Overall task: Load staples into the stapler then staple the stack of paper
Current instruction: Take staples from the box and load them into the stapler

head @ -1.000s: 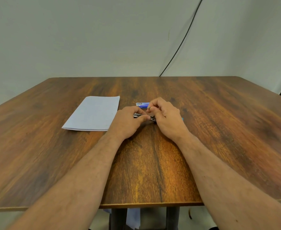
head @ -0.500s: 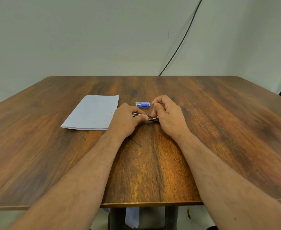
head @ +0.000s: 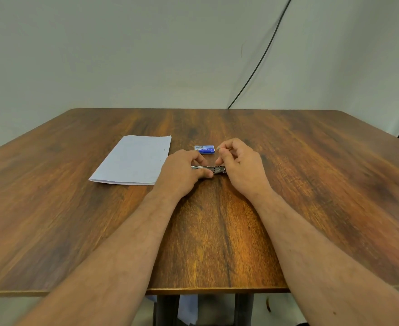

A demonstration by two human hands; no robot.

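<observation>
Left hand (head: 184, 171) pins the stapler (head: 213, 169) to the table; right hand (head: 238, 164) hovers, fingertips pinched, contents unclear.

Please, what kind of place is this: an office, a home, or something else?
Probably a plain workroom or recording setup, though I cannot be sure. A bare wooden table stands against an empty pale wall, a black cable hangs down it, and only office items lie out: paper stack, staple box.

The wooden desk (head: 311, 184) carries a metal stapler (head: 213, 169) — paper stack (head: 135, 160) to its left, blue staple box (head: 204, 149) just behind.
</observation>
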